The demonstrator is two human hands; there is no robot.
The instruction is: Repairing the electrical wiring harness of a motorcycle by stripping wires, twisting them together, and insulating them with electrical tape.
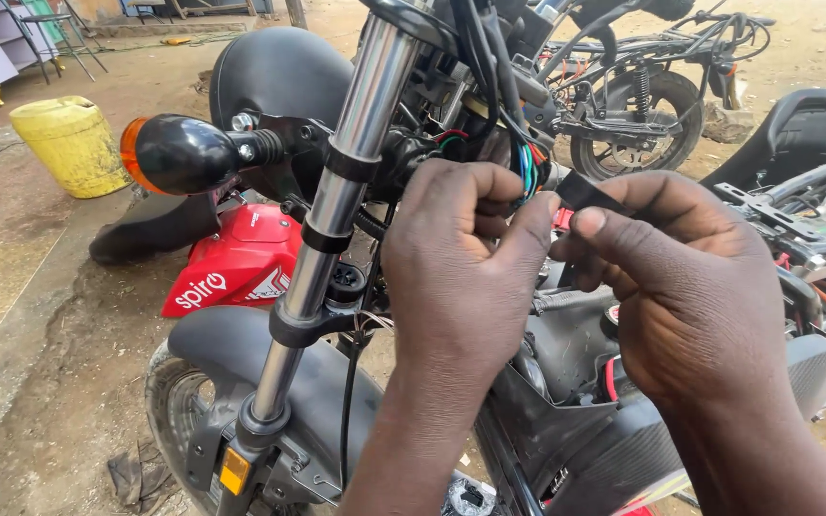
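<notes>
A bundle of thin coloured wires point(527, 167), blue, green and red among them, is pinched between the curled fingers and thumb of the left hand point(461, 263), just right of the chrome fork tube point(336, 191). A small flat black piece point(587, 193), tape or a connector, it cannot be told which, is held tight between thumb and forefinger of the right hand point(695, 287), touching the wires' right side. Both hands are raised in front of the motorcycle's steering head. An orange-lensed black indicator point(179, 153) is seen to the left, a yellow jerrycan point(74, 143) far left, and a grey front mudguard point(231, 349) near, below.
</notes>
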